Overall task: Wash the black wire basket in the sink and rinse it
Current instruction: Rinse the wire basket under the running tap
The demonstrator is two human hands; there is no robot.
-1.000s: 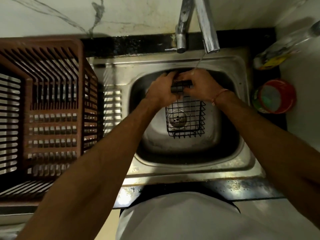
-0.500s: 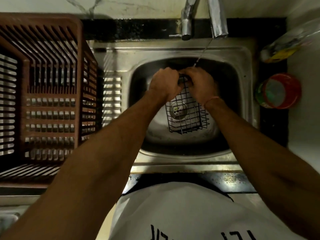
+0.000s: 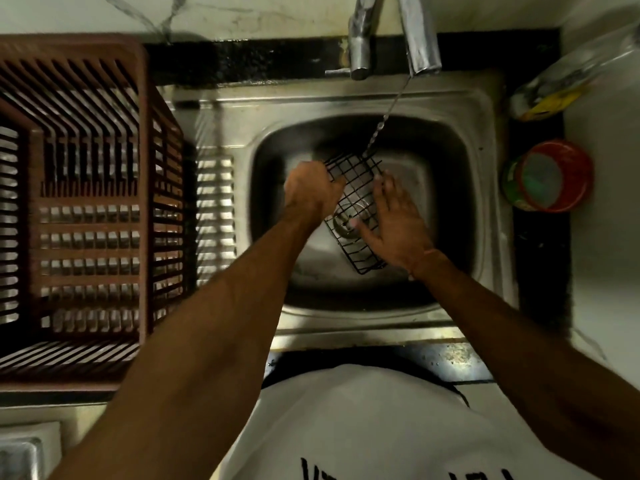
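Black wire grid basket [image 3: 356, 209] held tilted over the drain inside the steel sink basin [image 3: 450, 188], its far corner right under the thin water stream [image 3: 381, 123] from the chrome tap spout [image 3: 420, 39]. Left hand [image 3: 311, 194] has its grip curled round the basket's left edge; right hand [image 3: 398, 220] lies flat with fingers straight against the right side of the mesh, thumb across the wires, nothing pinched. Change from a second ago: both hands were bunched together on the top rim with the basket hanging upright; now the hands are apart, the basket has been turned on a slant and its end pushed up into the water. Judgement: scrubbing by hand has shifted to rinsing the mesh, task mid-way, other faces probably still need turning under the flow. Stream is thin, so rinse likely slow. Outward: brown slatted plastic dish crate [image 3: 83, 209] on the drainboard left of the sink, well apart; red-rimmed round tub [image 3: 550, 176] and a blurred bottle with yellow label [image 3: 554, 95] on the dark worktop [image 3: 540, 271] to the right. White shirt [image 3: 363, 427] at bottom edge.
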